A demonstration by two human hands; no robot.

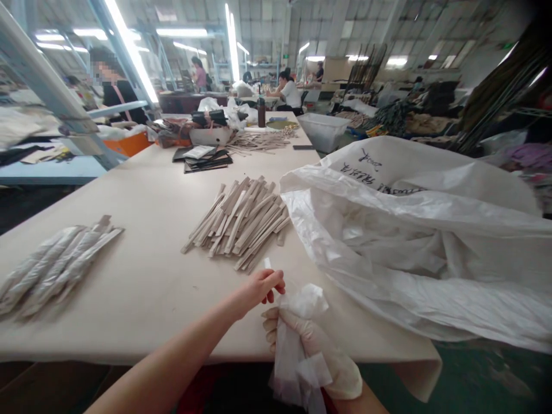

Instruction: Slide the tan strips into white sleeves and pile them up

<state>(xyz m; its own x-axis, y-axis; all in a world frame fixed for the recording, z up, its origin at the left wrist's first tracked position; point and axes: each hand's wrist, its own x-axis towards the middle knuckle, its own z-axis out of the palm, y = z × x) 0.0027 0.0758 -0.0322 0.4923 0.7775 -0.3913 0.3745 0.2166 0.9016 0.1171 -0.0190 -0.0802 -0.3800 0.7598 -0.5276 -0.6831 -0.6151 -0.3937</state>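
Observation:
In a pale glove, my right hand (308,336) is closed round a bunch of thin clear plastic bags (297,368) at the table's front edge. The bags hang below the fist and stick out above it. My bare left hand (269,284) is just above and left of the glove, its fingers curled together. A small white piece (268,263) shows beyond its knuckles; what the fingers pinch is hidden. Past my hands lies a loose heap of beige fabric strips (244,221). Several bundles of such strips in clear plastic (60,264) lie at the left.
A large white woven sack (388,247) with handwriting sprawls over the table's right side. Farther back are dark flat pieces (204,158), more strips (259,141) and a dark bottle (261,109). A blue metal frame (81,115) rises at left. People work in the background.

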